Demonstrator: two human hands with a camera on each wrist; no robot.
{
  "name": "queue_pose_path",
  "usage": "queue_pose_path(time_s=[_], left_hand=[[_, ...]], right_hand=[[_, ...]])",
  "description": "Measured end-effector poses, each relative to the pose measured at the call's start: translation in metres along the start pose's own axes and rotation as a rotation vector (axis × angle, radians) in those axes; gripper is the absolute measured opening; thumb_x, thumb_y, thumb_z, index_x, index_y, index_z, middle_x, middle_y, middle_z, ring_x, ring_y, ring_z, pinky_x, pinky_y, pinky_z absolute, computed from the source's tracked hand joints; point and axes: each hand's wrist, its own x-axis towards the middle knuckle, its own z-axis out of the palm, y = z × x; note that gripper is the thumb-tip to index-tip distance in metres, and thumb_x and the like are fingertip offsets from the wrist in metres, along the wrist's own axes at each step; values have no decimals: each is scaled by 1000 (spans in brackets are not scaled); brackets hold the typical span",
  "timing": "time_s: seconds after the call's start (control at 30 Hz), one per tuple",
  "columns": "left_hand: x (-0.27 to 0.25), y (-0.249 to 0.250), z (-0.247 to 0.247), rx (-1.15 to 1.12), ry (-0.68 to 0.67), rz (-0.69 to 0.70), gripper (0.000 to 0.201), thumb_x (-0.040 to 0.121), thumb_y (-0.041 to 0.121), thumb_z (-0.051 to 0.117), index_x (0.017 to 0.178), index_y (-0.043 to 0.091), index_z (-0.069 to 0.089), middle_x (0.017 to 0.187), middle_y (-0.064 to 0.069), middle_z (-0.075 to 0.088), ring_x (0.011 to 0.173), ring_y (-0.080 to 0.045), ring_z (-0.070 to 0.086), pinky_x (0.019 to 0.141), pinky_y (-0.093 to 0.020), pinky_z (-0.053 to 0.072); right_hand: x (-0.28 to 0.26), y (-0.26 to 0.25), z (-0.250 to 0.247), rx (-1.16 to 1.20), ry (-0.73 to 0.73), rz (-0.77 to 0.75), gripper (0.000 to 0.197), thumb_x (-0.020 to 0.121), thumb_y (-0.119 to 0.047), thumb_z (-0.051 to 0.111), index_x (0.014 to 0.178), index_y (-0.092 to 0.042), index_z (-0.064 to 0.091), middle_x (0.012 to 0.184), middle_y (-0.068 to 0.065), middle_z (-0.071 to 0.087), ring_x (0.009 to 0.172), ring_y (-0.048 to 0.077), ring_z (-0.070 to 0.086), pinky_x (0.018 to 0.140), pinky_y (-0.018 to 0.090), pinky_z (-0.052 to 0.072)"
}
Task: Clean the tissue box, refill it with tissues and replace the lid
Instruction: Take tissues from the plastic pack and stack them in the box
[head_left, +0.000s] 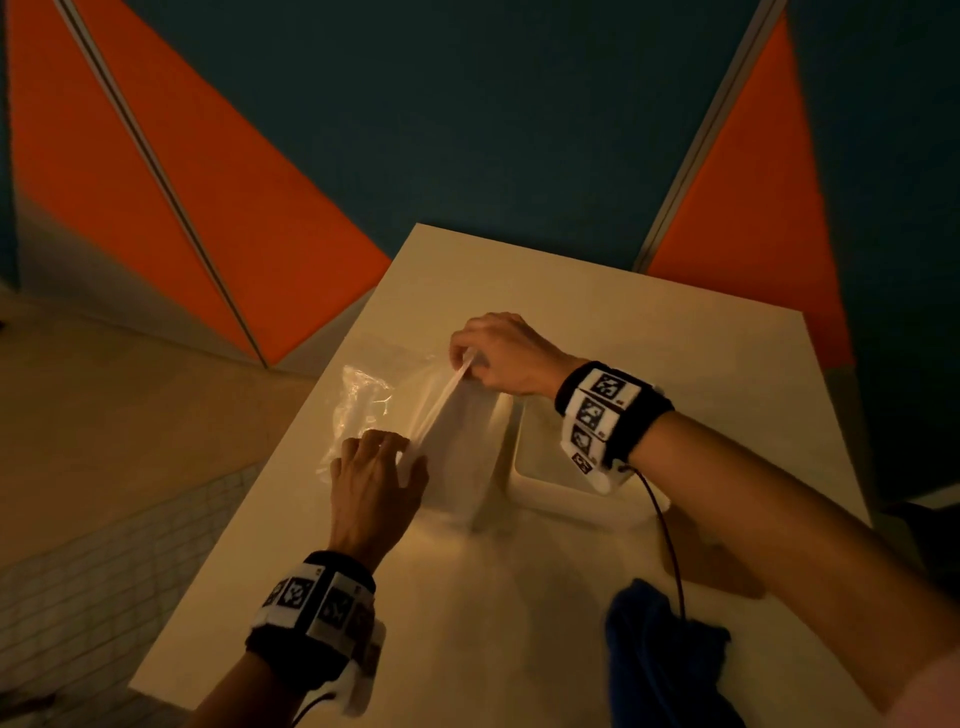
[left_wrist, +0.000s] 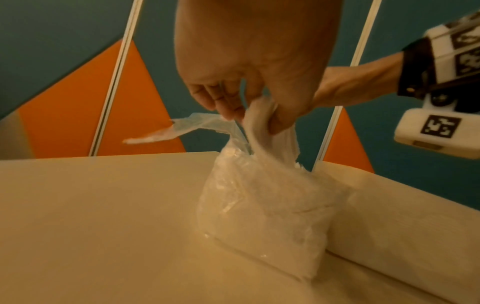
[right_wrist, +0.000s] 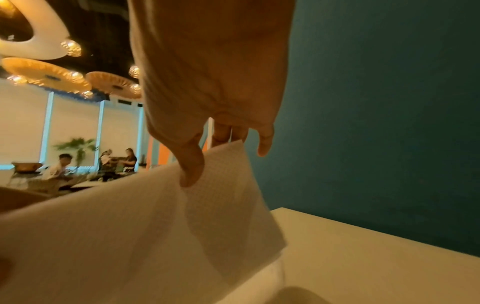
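Tissues (head_left: 457, 441): white stack, partly out of clear plastic wrapper (head_left: 363, 400), far end lifted, near end low on counter (head_left: 675, 343). Embossed dot texture shows in right wrist view (right_wrist: 221, 185). Wrapper crinkled, loose, open flap trailing left (left_wrist: 182, 125). Tissue box (head_left: 545, 478): cream, lidless, open cavity facing up, just right of tissues, touching them. Blue cloth (head_left: 660, 654): crumpled, near counter's front edge, well apart from box. Lid: brownish flat piece (head_left: 701, 561) right of box, partly under forearm, hard to tell.
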Motion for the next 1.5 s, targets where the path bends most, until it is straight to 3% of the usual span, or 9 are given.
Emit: queue_pose_path(time_s=[0.2, 0.3, 0.5, 0.67, 0.8, 1.0, 1.13, 1.4, 1.5], left_hand=[[-15, 3, -8, -413, 301, -72, 17, 86, 11, 63, 102, 6, 59, 76, -6, 66, 60, -21, 57, 58, -25, 39], [-17, 4, 2, -470, 290, -128, 24, 88, 10, 61, 111, 7, 55, 85, 1, 61, 67, -19, 57, 62, -25, 40], [-11, -2, 13, -538, 205, -183, 33, 87, 7, 59, 118, 6, 48, 103, -18, 66, 83, -26, 60, 70, -32, 46], [-5, -1, 6, -560, 146, -195, 33, 90, 5, 54, 121, 4, 43, 109, -21, 62, 94, -35, 61, 75, -36, 47], [2, 7, -26, -637, 151, -171, 31, 92, 7, 51, 122, 9, 43, 105, -14, 59, 92, -31, 60, 74, -39, 50], [9, 40, -107, -507, -80, 306, 21, 83, 33, 50, 104, 35, 46, 89, 23, 56, 73, 6, 59, 57, -21, 45], [18, 53, -122, -560, -112, 291, 44, 76, 46, 51, 114, 26, 45, 98, 6, 59, 87, -10, 60, 68, -36, 53], [35, 96, -45, -498, -249, 63, 65, 87, 10, 61, 136, 20, 18, 127, -21, 53, 96, -30, 55, 87, -45, 48], [46, 113, -7, -355, -310, 161, 53, 85, 11, 63, 126, 16, 30, 117, -21, 58, 99, -37, 56, 81, -38, 44]], right_hand=[[-18, 21, -2, 470, 237, 300, 17, 87, -17, 65, 103, -17, 70, 113, 6, 56, 112, 18, 51, 99, 31, 41], [-19, 18, 13, 574, 97, 371, 40, 85, -11, 66, 124, -19, 58, 135, 9, 49, 127, 21, 46, 102, 29, 38], [-4, 9, 30, 666, -86, 595, 77, 86, -3, 53, 150, -27, 16, 148, 12, 39, 129, 29, 47, 90, 27, 43], [1, 5, 32, 726, -34, 677, 57, 89, -4, 49, 142, -19, 36, 139, 12, 48, 124, 29, 50, 87, 28, 44], [-11, 8, 28, 963, 125, 663, 31, 83, -3, 58, 113, -11, 62, 107, 6, 64, 107, 24, 59, 92, 34, 47], [-57, 9, 2, 1462, 196, 576, 48, 75, 4, 48, 119, -17, 50, 97, 2, 54, 94, 16, 49, 94, 34, 37], [-89, 10, -2, 1658, 206, 527, 35, 82, 4, 46, 108, -16, 57, 98, 3, 60, 95, 16, 55, 89, 30, 43], [-158, 44, 16, 1077, 427, 952, 27, 87, -18, 64, 113, -13, 63, 115, 11, 68, 105, 27, 64, 98, 47, 50], [-172, 56, 22, 808, 316, 1110, 32, 88, -23, 62, 117, -12, 62, 119, 8, 66, 110, 27, 61, 95, 35, 50]])
